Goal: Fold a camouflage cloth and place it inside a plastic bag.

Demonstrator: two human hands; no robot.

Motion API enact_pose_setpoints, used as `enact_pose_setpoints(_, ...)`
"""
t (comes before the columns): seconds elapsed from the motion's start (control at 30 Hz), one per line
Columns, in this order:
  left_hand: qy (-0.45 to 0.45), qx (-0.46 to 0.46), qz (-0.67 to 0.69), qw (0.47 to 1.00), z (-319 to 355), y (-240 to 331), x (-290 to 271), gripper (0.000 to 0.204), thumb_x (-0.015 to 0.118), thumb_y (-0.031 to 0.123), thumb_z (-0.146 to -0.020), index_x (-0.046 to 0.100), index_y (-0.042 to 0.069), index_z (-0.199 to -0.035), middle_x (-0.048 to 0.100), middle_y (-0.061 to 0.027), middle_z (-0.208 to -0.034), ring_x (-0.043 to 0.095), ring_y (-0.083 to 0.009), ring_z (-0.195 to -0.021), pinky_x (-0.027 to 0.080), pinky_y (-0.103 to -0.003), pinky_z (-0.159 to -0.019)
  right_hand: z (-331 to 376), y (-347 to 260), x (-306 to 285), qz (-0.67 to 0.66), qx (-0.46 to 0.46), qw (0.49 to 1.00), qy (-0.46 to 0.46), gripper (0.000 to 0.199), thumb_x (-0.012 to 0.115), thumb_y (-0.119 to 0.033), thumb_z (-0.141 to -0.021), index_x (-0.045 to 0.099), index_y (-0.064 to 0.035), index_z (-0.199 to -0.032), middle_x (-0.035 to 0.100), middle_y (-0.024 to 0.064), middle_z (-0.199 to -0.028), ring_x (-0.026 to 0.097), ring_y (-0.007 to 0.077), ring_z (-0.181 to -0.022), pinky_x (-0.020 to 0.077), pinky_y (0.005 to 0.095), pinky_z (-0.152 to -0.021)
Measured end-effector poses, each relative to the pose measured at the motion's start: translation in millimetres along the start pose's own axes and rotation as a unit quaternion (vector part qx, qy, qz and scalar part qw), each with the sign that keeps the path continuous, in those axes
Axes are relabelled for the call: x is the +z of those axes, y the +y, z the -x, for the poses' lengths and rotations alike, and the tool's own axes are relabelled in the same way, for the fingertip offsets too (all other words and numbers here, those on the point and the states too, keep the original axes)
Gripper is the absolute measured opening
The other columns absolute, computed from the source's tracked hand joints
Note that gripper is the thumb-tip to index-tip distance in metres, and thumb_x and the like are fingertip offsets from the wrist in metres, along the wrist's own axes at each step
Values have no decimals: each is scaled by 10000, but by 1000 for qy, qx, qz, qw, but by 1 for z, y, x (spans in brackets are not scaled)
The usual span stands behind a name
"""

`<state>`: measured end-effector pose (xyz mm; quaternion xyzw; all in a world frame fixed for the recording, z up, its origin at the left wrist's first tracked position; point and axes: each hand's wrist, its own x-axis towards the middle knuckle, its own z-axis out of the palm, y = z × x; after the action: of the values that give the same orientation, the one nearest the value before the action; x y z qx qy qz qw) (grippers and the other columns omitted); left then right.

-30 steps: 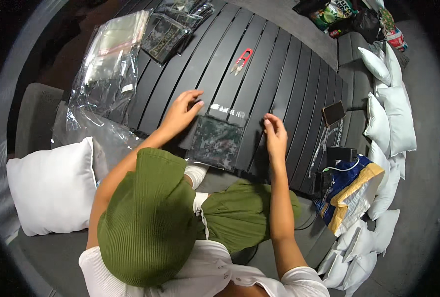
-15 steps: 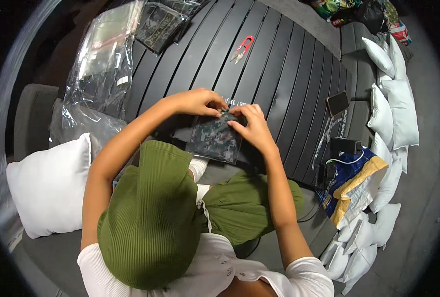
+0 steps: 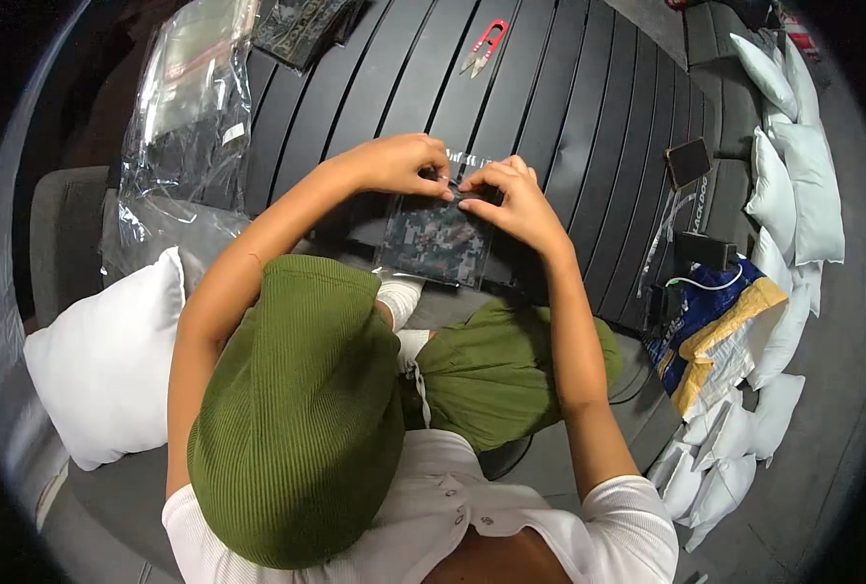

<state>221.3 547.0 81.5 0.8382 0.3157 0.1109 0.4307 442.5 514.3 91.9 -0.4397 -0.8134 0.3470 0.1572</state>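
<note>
A flat packet [image 3: 438,241] of dark camouflage fabric in a clear plastic bag lies at the near edge of the slatted black table. At its far end my left hand [image 3: 411,167] pinches the bag, thumb and fingers close together. My right hand [image 3: 518,204] pinches the same end just to the right, its thumb and forefinger nearly meeting the left fingertips. The fingers partly hide that end of the bag, so its opening cannot be made out. Beyond the hands, pale print shows on the clear plastic.
Red-handled thread snips [image 3: 484,49] lie farther back on the table [image 3: 569,107]. More camouflage packets [image 3: 299,29] and clear plastic bags [image 3: 194,97] are at the far left. A phone [image 3: 688,164] rests at the right edge. White cushions [image 3: 812,190] line the right; another pillow [image 3: 111,355] sits left.
The whole view has shifted a little. Both hands stay at the packet's far end, and the right thumb and forefinger have drawn closer to the left fingertips.
</note>
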Motion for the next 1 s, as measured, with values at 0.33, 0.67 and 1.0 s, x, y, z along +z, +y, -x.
enact_pose_setpoints(0.33, 36, 118, -16, 992, -1, -9, 6, 279, 671, 312, -733, 650, 55, -840, 601, -112, -858, 571, -250, -821, 456, -334, -741, 2, -2, -3, -21, 2, 998, -52, 134, 711, -182, -683, 660, -102, -778, 621, -27, -914, 462, 187, -908, 298, 328, -892)
enact_pose_setpoints(0.67, -60, -4, 51, 997, 2, 2, 1, 278, 684, 247, -728, 630, 12, -866, 608, -113, -842, 577, -247, -784, 461, -333, -725, 2, 2, 2, -16, 13, 994, -106, 110, 693, -143, -696, 684, -78, -784, 615, 29, -848, 533, 180, -867, 381, 312, -839)
enact_pose_setpoints(1.0, -81, 6, 24, 996, 8, 4, -4, 338, 698, 301, -714, 574, -9, -764, 535, -107, -740, 540, -246, -712, 433, -341, -632, 2, 0, -2, -142, 27, 985, -89, 107, 676, -88, -713, 667, -10, -785, 589, 49, -840, 567, 159, -787, 447, 276, -714)
